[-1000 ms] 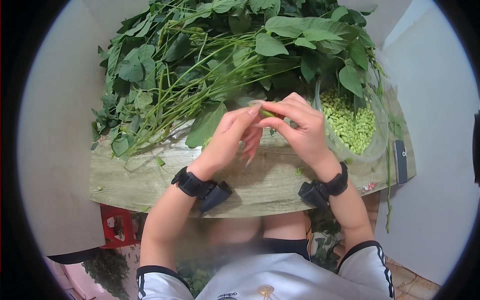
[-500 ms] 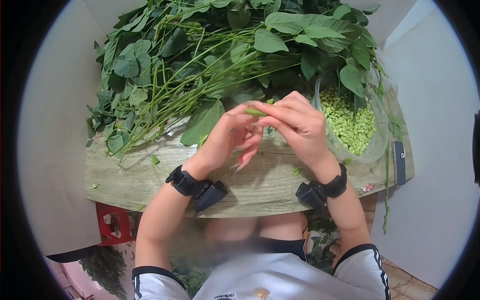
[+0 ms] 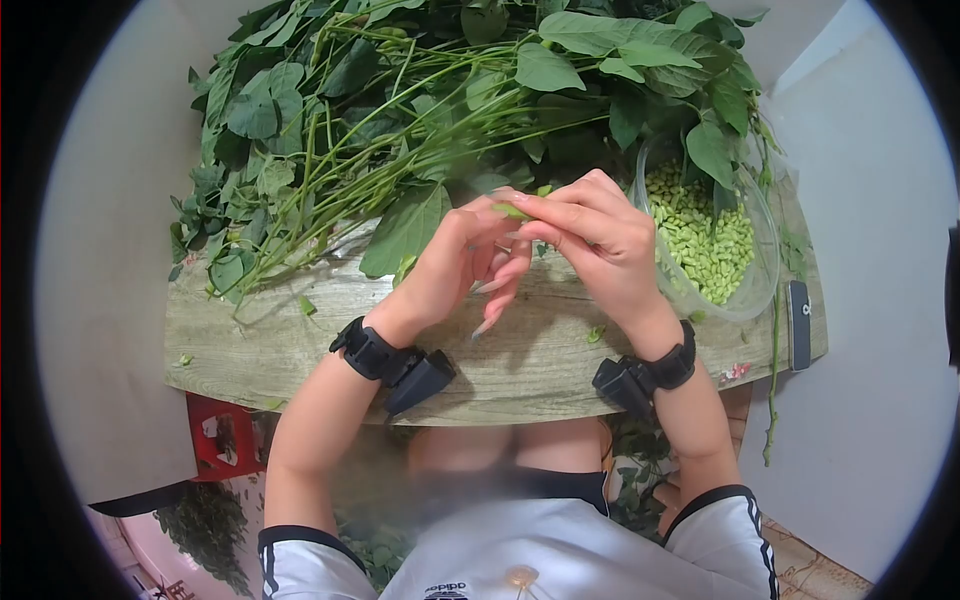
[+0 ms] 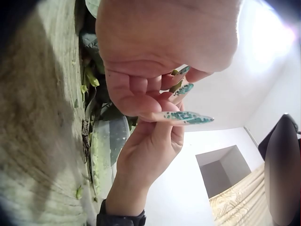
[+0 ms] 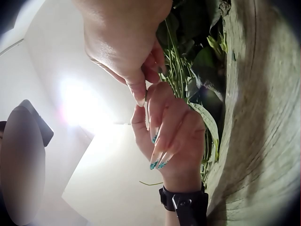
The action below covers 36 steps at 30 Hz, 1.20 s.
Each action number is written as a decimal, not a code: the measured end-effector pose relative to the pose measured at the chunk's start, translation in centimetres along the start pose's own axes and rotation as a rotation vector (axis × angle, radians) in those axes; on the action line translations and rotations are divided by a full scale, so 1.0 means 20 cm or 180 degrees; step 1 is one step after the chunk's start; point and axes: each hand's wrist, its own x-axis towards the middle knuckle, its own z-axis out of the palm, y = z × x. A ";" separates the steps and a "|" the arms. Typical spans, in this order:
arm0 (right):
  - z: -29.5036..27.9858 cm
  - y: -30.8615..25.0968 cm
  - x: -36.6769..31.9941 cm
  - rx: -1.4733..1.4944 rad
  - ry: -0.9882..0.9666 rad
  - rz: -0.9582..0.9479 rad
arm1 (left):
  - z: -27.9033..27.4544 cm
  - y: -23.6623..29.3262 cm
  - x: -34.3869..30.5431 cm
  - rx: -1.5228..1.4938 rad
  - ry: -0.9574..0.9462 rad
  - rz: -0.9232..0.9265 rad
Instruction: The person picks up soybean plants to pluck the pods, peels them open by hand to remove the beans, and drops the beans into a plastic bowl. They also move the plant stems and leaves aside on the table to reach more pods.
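A small green bean pod [image 3: 512, 210] is held above the wooden table [image 3: 300, 350], just in front of a big heap of leafy bean stalks [image 3: 400, 110]. My left hand [image 3: 478, 262] pinches the pod's left end with thumb and forefinger, the other long-nailed fingers hanging down. My right hand [image 3: 590, 240] pinches the pod from the right. The wrist views show the two hands [image 4: 155, 94] [image 5: 141, 70] meeting fingertip to fingertip, with the pod mostly hidden. A clear plastic bowl [image 3: 762, 262] of shelled green beans [image 3: 700, 240] stands right beside my right hand.
A dark phone [image 3: 799, 312] lies at the table's right edge. Small green scraps [image 3: 596, 333] dot the tabletop. A red stool [image 3: 225, 440] and more greenery [image 3: 205, 535] sit on the floor to the left. White walls close in on both sides.
Both hands have lifted slightly and shifted toward the heap with the pod between them. The left hand's lower fingers have spread downward.
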 end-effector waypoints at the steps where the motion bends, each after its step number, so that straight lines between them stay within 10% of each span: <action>1: 0.00 0.00 0.00 0.0006 0.0006 -0.0006 | 0.00 -0.01 0.00 -0.0004 0.0002 -0.0005; 36: 0.08 -0.01 -0.04 -0.0056 0.0271 0.0080 | 0.02 -0.02 -0.01 -0.0016 0.0218 0.0025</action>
